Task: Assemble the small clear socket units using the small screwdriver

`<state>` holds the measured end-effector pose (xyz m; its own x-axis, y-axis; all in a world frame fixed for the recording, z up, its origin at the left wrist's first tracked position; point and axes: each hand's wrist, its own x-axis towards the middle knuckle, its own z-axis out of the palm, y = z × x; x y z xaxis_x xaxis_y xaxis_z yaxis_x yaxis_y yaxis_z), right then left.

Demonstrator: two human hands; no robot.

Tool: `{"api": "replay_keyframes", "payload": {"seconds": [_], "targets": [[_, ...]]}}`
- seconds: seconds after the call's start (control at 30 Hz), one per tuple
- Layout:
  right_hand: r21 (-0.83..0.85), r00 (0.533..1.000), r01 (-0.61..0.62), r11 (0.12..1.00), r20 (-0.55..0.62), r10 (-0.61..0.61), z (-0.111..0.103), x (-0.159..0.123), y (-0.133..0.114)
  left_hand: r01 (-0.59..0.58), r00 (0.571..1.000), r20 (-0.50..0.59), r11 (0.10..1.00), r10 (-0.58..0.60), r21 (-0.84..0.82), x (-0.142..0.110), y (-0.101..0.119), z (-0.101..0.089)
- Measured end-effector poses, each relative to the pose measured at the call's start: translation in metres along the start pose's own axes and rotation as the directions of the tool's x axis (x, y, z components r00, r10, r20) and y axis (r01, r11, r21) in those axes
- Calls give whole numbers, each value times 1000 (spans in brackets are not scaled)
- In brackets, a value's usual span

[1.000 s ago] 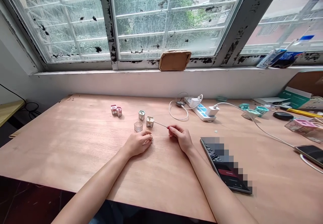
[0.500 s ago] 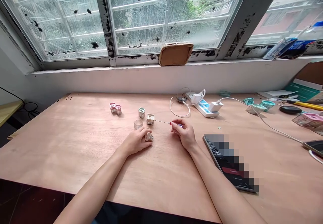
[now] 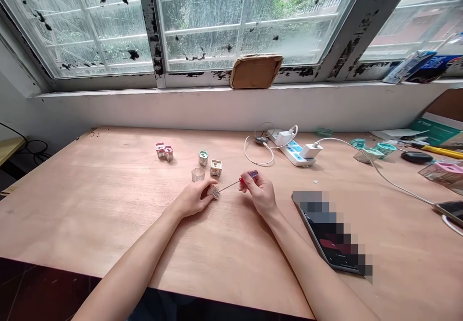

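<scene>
Screwdriver [image 3: 240,181] and little box [image 3: 214,192] meet mid-table

Out on the wide wooden table [image 3: 108,205], about midway between far and near edges, it's a two-handed job! Right hand [image 3: 261,193] has thumb and fingers closed round the screwdriver's handle; left hand [image 3: 193,199] pinches the little box, and the thin shaft reaches right up to it. Contact at the tip? Too small to call. I judge this step under way and unfinished, the box not yet released. Towards the far edge stand a cream box [image 3: 216,168], a green-topped box [image 3: 203,158] and, off to the left, two pink boxes [image 3: 164,152]; they look set aside, though whether they're finished I can't tell.

Around the action: a tablet [image 3: 321,231] lies just beside the right forearm, towards the near edge, the likeliest thing to bump. A power strip [image 3: 293,156] sits near the far edge, its white cable [image 3: 374,163] trailing away to a phone [image 3: 450,215] over on the right. Smallest obstacle: a clear cup [image 3: 198,174] just beyond the left fingers, crowding that hand on the far side.
</scene>
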<state>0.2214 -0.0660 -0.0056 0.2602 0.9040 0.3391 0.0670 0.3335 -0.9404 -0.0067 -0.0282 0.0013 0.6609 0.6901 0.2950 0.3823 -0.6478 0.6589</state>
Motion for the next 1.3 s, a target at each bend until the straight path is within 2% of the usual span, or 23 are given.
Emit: {"api": "replay_keyframes", "payload": {"seconds": [0.3, 0.6, 0.77, 0.97, 1.3], "targets": [[-30, 997, -1, 1000, 71, 3, 5, 0, 0, 17, 1000, 12, 999, -17, -33, 0, -5, 3], [-10, 996, -15, 1000, 85, 15, 6, 0, 0, 25, 1000, 13, 999, -24, -39, 0, -3, 2], [-21, 996, -9, 1000, 91, 11, 4, -1, -1, -10, 1000, 6, 998, 10, -67, 0, -2, 1], [-29, 992, 7, 1000, 129, -4, 2, -3, -7, 15, 1000, 17, 998, -14, -62, 1, -2, 1], [-15, 995, -19, 1000, 100, 20, 4, 0, -2, 0, 1000, -2, 998, 0, -67, -1, -7, 3]]}}
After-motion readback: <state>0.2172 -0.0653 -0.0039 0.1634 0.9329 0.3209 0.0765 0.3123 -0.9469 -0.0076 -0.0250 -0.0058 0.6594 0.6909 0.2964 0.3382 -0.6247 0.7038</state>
